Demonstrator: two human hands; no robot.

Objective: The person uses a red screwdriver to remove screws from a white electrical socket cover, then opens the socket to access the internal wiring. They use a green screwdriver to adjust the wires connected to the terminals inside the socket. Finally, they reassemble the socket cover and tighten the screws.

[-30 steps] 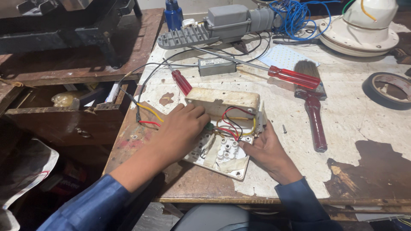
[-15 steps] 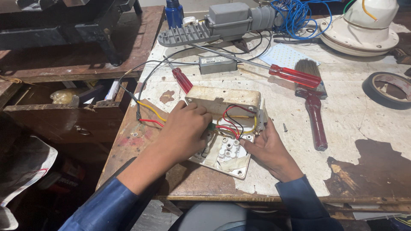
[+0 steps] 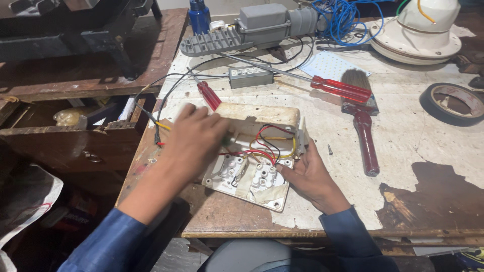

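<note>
While the left hand [image 3: 194,141] lies spread, fingers apart, over the open white switch box [image 3: 252,174] near the desk's [image 3: 428,146] front edge, the right hand [image 3: 312,176] presses flat against the box's 3 o'clock side, gripping nothing. Red, yellow and black wires [image 3: 267,146] loop inside. A red-handled screwdriver [image 3: 340,89] lies at 1 o'clock, a paintbrush [image 3: 364,123] at 3 o'clock

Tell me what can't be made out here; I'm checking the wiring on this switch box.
Head view only:
- The left hand is motion-blurred and covers the left part of the switch box; anything it grips is hidden.
- The wire ends are too small to trace.
- The tape roll is cut by the right edge.
</note>
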